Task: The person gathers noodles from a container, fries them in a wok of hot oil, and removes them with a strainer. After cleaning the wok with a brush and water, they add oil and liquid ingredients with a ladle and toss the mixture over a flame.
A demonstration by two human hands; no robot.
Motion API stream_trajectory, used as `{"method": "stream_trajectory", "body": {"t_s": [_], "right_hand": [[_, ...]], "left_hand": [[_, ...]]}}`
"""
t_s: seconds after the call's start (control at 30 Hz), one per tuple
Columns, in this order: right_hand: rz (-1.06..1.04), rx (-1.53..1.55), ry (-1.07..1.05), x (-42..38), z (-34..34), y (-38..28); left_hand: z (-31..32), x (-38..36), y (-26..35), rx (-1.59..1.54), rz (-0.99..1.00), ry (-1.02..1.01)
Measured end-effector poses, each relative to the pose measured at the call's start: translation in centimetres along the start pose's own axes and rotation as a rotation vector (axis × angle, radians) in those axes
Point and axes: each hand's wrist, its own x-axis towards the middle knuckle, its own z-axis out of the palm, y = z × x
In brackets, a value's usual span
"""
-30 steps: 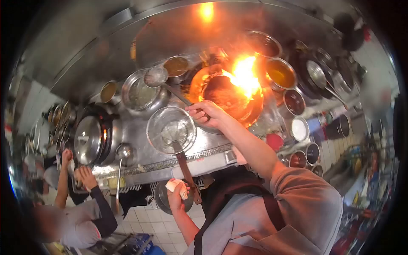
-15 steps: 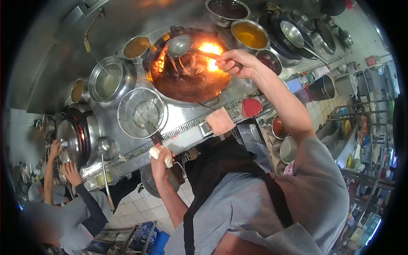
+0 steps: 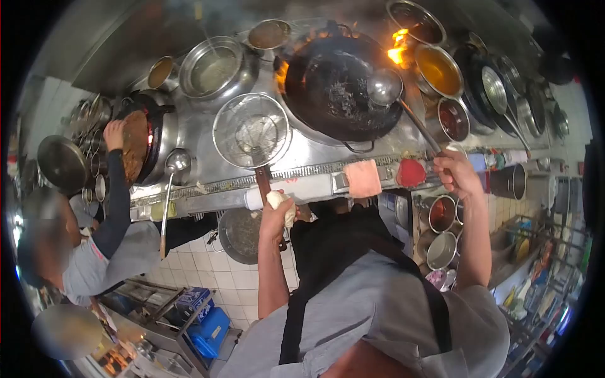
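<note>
My right hand (image 3: 459, 173) grips the handle of a metal ladle (image 3: 386, 87). The ladle's bowl hangs over the right side of a black wok (image 3: 337, 94), which is dark inside with pale streaks on its surface. My left hand (image 3: 275, 220) is closed round a bunched white cloth (image 3: 280, 206) at the counter's front edge. The brown handle of a wire strainer (image 3: 251, 129) runs down to that hand. The strainer lies left of the wok.
Flames (image 3: 398, 47) rise at the wok's back right, beside a bowl of yellow liquid (image 3: 439, 72). A steel pot (image 3: 214, 69) stands left. A co-worker's hand (image 3: 114, 134) is at a pan with brown contents (image 3: 133, 148). A pink cloth (image 3: 363, 179) lies on the front rail.
My right hand has drawn back toward the front edge, bringing the ladle to the wok's right side. The flames over the wok have shrunk. The co-worker's pan is now uncovered.
</note>
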Motion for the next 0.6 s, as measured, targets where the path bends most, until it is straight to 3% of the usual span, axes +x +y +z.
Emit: {"method": "stream_trajectory", "body": {"t_s": [0.03,0.1,0.17,0.23,0.33,0.37,0.43,0.5,0.6], "right_hand": [[0.013,0.064,-0.015,1.1,0.6,0.9],[-0.063,-0.355,0.106,3.6,3.9,3.1],[-0.685,-0.896,0.298,8.4,7.6,7.9],[-0.746,-0.467,0.184,10.4,14.1,7.3],[-0.695,-0.375,0.042,14.3,23.8,3.6],[-0.637,-0.386,-0.038,17.5,26.6,2.8],[-0.72,-0.53,-0.057,21.3,32.9,-0.5],[-0.765,-0.869,0.011,23.4,39.0,-3.5],[-0.898,-1.032,0.127,29.2,46.8,-4.3]], "left_hand": [[-0.1,0.1,0.2,0.002,-0.002,0.003],[-0.4,0.1,0.5,0.003,0.015,0.016],[-0.9,-0.2,1.2,-0.023,0.029,0.021],[-1.9,-0.4,1.6,-0.027,0.055,0.041],[-3.0,-1.5,2.0,-0.1,0.098,0.089],[-3.4,-2.1,2.2,-0.1,0.106,0.097],[-4.3,-3.4,2.5,-0.094,0.123,0.111],[-5.7,-4.2,1.6,-0.137,0.138,0.154],[-7.7,-5.8,0.3,-0.2,0.139,0.2]]}}
